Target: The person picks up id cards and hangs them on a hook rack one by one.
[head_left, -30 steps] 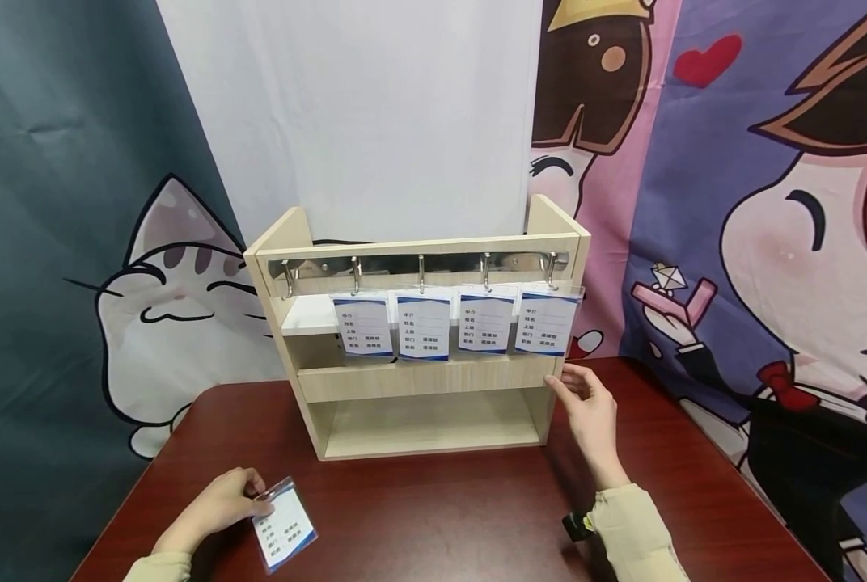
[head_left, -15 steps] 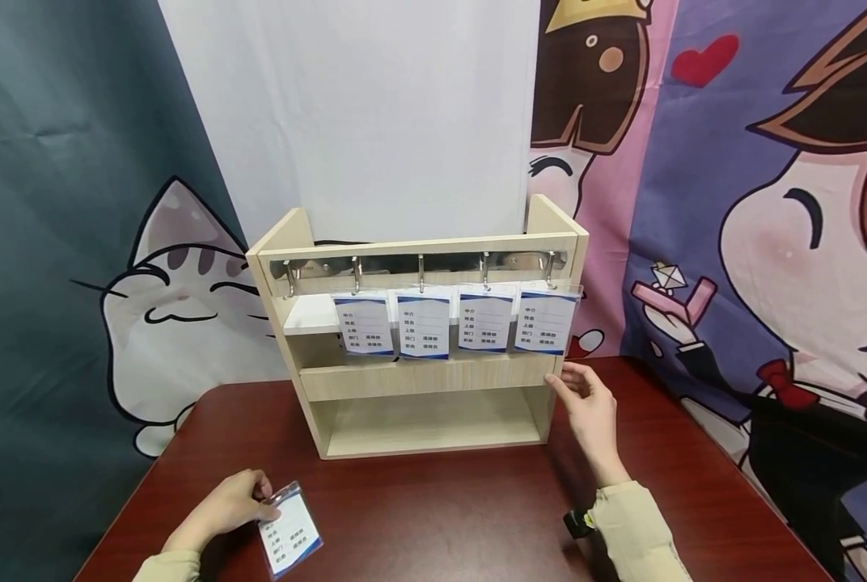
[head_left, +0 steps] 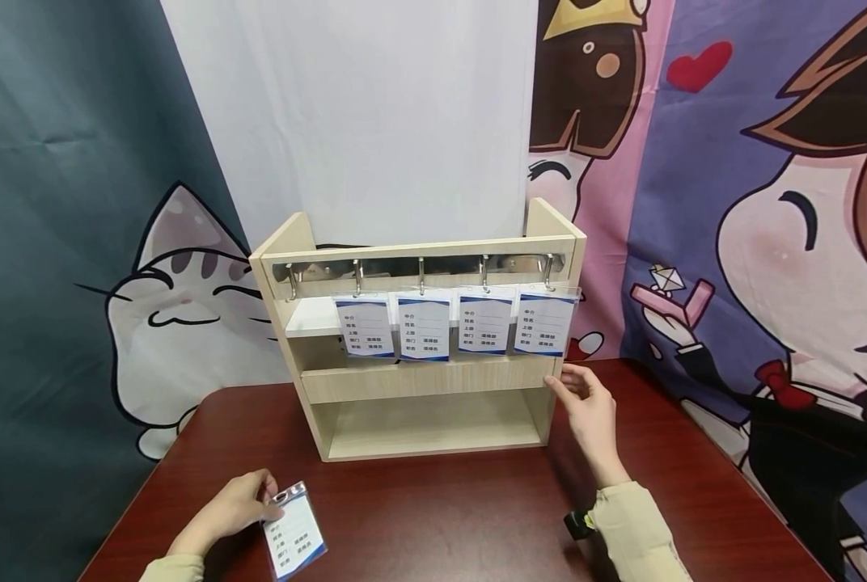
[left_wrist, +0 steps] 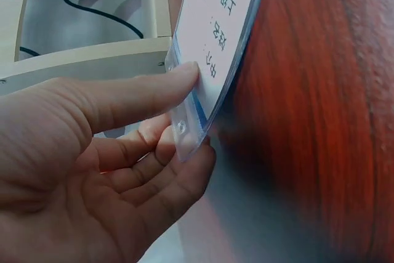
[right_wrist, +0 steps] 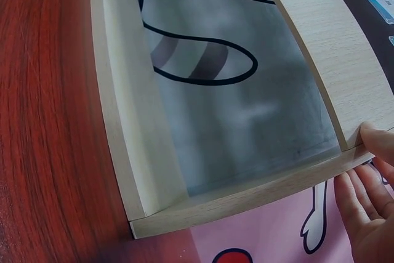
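Between thumb and fingers, my left hand [head_left: 233,509] pinches a badge holder [head_left: 295,533] by its slotted end, in front of the rack's left side. Seen from the left wrist, the clear sleeve [left_wrist: 209,41] is tilted, with the thumb on its printed face. My right hand [head_left: 589,408] grips the right side panel of a pale wooden rack [head_left: 426,380]; the right wrist view has the thumb on the front and fingers [right_wrist: 357,198] behind the panel. Several matching badge holders [head_left: 423,327] hang from the rack's metal hooks. The leftmost hook [head_left: 291,283] bears no badge.
The rack stands on a dark red wooden table [head_left: 404,517]. A white shelf [head_left: 313,317] crosses it behind the badges. Behind hang a white cloth [head_left: 404,113] and printed cartoon curtains [head_left: 695,202]. A small black object [head_left: 577,525] is at the right sleeve.
My left hand has shifted slightly right with the badge holder, whose slotted end now shows more. The right hand keeps its hold on the rack. The head view has tilted a little.
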{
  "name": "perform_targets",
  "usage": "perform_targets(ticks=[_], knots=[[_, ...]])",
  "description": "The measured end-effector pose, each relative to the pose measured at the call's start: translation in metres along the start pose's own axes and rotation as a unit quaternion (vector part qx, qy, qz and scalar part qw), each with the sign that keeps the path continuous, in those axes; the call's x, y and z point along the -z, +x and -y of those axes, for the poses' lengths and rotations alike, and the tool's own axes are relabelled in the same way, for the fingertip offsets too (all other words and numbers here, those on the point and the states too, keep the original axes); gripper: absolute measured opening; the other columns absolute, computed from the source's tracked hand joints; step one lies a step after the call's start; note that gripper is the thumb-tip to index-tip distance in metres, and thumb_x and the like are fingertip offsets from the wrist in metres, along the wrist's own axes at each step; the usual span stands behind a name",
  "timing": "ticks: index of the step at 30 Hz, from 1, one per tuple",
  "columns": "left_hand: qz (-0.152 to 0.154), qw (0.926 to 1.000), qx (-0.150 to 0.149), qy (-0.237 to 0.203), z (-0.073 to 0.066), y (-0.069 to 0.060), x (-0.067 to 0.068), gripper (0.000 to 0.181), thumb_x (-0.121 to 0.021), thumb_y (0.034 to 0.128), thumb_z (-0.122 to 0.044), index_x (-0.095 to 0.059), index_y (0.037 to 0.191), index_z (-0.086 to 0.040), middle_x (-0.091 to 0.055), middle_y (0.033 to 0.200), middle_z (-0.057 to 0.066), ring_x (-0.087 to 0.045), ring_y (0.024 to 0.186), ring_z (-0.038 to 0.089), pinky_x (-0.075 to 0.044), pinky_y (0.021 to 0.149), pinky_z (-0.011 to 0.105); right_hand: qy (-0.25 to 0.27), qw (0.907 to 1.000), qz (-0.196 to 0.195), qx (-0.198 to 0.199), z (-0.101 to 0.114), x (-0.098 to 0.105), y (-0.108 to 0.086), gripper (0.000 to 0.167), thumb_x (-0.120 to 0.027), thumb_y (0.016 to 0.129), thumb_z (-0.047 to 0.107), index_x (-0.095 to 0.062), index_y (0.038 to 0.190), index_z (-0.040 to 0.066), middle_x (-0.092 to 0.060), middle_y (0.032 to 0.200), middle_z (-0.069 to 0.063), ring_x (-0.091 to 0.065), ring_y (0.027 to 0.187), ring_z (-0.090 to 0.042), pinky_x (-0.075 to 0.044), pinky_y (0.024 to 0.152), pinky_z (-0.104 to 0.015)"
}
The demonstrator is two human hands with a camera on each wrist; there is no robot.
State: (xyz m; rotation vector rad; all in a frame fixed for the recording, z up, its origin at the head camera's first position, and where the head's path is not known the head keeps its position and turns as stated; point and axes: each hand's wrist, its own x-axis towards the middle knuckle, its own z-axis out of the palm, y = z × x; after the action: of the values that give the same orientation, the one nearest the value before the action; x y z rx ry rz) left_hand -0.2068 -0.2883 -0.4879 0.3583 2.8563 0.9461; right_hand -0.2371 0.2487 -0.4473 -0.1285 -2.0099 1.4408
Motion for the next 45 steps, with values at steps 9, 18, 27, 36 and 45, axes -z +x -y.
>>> perform_targets(ticks=[9, 18, 27, 36, 45], knots=[[-0.042, 0.9991, 0.002, 0.011, -0.015, 0.007, 0.005, 0.027, -0.084, 0.0732, -0.004, -0.060, 0.086, -0.006, -0.051, 0.074, -0.001, -0.046, 0.068, 0.012, -0.037, 0.062, 0.025, 0.002, 1.0000, -0.006, 0.006, -0.002, -0.001, 0.001, 0.032, -0.082, 0.088, 0.022, -0.072, 0.114, 0.006, -0.073, 0.100, -0.016, -0.061, 0.082, 0.002, -0.048, 0.073, -0.009], [-0.066, 0.9956, -0.066, 0.009, -0.043, 0.013, 0.011, 0.022, -0.079, 0.0790, 0.001, -0.063, 0.089, -0.009, -0.055, 0.078, -0.003, -0.051, 0.072, 0.009, -0.043, 0.063, 0.024, -0.003, 0.9999, -0.011, 0.011, -0.003, 0.000, 0.000, 0.032, -0.081, 0.088, 0.023, -0.072, 0.113, 0.006, -0.073, 0.099, -0.016, -0.061, 0.082, 0.000, -0.047, 0.073, -0.008], [-0.113, 0.9854, -0.127, -0.007, -0.068, 0.015, 0.014, 0.018, -0.076, 0.0867, 0.001, -0.065, 0.090, -0.013, -0.064, 0.079, -0.010, -0.059, 0.074, 0.004, -0.050, 0.068, 0.026, -0.019, 0.9998, -0.004, 0.010, -0.004, 0.001, 0.001, 0.032, -0.081, 0.088, 0.023, -0.072, 0.114, 0.007, -0.073, 0.099, -0.015, -0.061, 0.081, 0.001, -0.047, 0.072, -0.008], [-0.175, 0.9751, -0.136, -0.010, -0.093, 0.012, 0.027, 0.011, -0.075, 0.0893, -0.004, -0.070, 0.093, -0.013, -0.067, 0.082, -0.009, -0.060, 0.078, 0.006, -0.048, 0.068, 0.028, -0.027, 0.9995, -0.005, 0.013, -0.001, 0.001, 0.002, 0.033, -0.082, 0.088, 0.023, -0.072, 0.114, 0.007, -0.074, 0.099, -0.014, -0.061, 0.081, 0.000, -0.046, 0.072, -0.009], [-0.234, 0.9609, -0.148, -0.009, -0.117, 0.010, 0.053, 0.010, -0.074, 0.0918, -0.007, -0.073, 0.100, -0.011, -0.072, 0.087, -0.005, -0.061, 0.076, 0.006, -0.048, 0.066, 0.023, -0.031, 0.9994, -0.008, 0.010, -0.002, 0.001, 0.001, 0.032, -0.082, 0.087, 0.023, -0.072, 0.114, 0.008, -0.073, 0.099, -0.012, -0.062, 0.082, -0.001, -0.047, 0.072, -0.009]])
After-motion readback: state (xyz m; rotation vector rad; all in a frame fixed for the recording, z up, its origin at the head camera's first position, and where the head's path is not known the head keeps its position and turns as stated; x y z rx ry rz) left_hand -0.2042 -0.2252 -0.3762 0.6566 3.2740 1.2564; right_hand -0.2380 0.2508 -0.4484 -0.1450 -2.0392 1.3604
